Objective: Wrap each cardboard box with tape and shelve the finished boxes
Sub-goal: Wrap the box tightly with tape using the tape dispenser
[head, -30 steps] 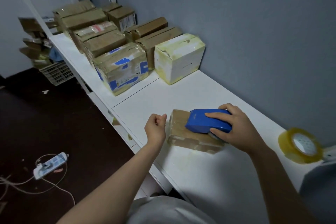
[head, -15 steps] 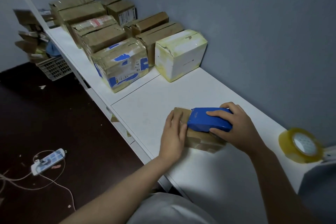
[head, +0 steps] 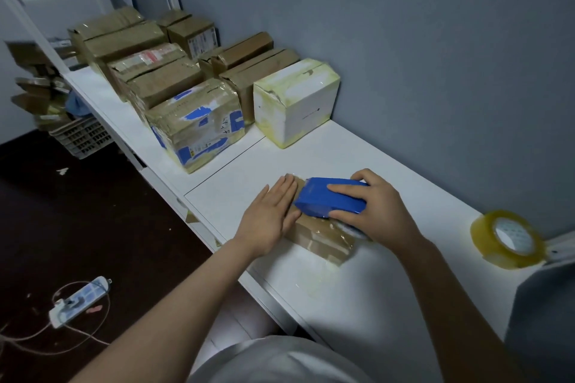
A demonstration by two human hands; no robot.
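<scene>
Desk [head: 342, 158]: left hand [head: 270, 218] flat on box [head: 323, 236], likely light, stiff, best held by its sides; right hand [head: 376, 211] grips dispenser [head: 329, 196] atop box.

On the white shelf [head: 357, 162] lies a small flat cardboard box [head: 322, 235], shiny with tape. The left hand [head: 270, 216] lies flat, fingers straight, on its near end. The right hand [head: 378, 207] grips a blue tape dispenser [head: 331, 197] on top of it. A yellowish tape roll [head: 507, 239] stands off to the right; taped boxes [head: 193, 121] line the wall further left
</scene>
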